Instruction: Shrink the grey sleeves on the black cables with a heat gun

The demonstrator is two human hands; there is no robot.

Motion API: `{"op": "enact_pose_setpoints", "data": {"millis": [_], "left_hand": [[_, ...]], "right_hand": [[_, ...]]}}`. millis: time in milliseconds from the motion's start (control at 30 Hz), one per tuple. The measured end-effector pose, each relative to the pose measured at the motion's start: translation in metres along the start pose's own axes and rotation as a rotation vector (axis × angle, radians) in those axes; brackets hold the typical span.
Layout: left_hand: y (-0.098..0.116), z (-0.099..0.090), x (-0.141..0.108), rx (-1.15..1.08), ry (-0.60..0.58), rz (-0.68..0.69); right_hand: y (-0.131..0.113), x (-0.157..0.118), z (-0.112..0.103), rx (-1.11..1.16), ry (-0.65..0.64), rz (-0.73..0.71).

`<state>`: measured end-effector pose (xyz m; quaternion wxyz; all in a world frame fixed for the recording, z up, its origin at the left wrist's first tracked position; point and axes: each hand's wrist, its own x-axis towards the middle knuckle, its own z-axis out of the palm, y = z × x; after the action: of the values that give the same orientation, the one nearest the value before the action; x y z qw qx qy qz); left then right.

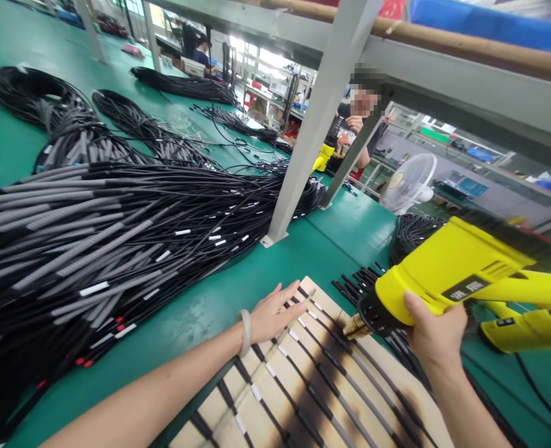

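Note:
My right hand point(438, 333) grips the yellow body of a heat gun point(443, 267). Its metal nozzle point(355, 326) points down at the cables near the board's far edge. My left hand point(275, 314), fingers stretched out, lies over the ends of black cables at the upper left of the wooden board point(238, 379). Several cables with white labels point(270, 369) lie side by side across this board. Dark scorch marks point(324, 373) run over its pale surface. A bangle point(244, 333) circles my left wrist.
A large bundle of black cables with grey sleeves point(93, 230) covers the left of the green table point(200, 311). A grey post point(307, 130) stands ahead. Another yellow heat gun point(532, 330) lies at right. Beyond are a white fan point(408, 180) and a person point(350, 130).

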<state>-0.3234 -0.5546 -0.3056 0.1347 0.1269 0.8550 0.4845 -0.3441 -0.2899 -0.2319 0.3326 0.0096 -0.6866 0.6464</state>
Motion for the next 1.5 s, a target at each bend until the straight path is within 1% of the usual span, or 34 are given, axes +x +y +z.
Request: {"op": "enact_pose_setpoints", "data": {"millis": [300,433,733,867,967,1067,1200,1300,1400,1500], "left_hand": [[-0.005,0.002,0.005,-0.020,0.017,0.015],[-0.009,0.003,0.006,-0.026,0.021,0.032],[-0.011,0.004,0.006,-0.034,0.033,0.042],[-0.012,0.004,0.006,-0.029,0.031,0.042],[-0.014,0.005,0.007,-0.039,0.042,0.068],[-0.016,0.005,0.008,-0.047,0.051,0.084],[-0.014,0.005,0.007,-0.034,0.041,0.071],[-0.012,0.004,0.007,-0.024,0.030,0.050],[-0.011,0.004,0.006,-0.029,0.035,0.052],[-0.010,0.004,0.005,-0.033,0.036,0.051]], "right_hand": [[0.000,0.006,0.004,0.062,-0.011,-0.017],[0.000,0.006,0.006,0.052,-0.005,-0.024],[-0.008,-0.002,0.009,0.063,-0.047,-0.046],[-0.007,0.000,0.012,0.058,-0.052,-0.059],[-0.007,0.002,0.013,0.051,-0.062,-0.044],[-0.006,0.003,0.013,0.033,-0.044,-0.043],[-0.005,0.002,0.014,0.014,-0.090,-0.044],[-0.006,-0.001,0.014,-0.015,-0.066,-0.066],[-0.009,-0.004,0.015,-0.016,-0.083,-0.049],[-0.014,-0.007,0.016,0.001,-0.077,-0.067]]}}
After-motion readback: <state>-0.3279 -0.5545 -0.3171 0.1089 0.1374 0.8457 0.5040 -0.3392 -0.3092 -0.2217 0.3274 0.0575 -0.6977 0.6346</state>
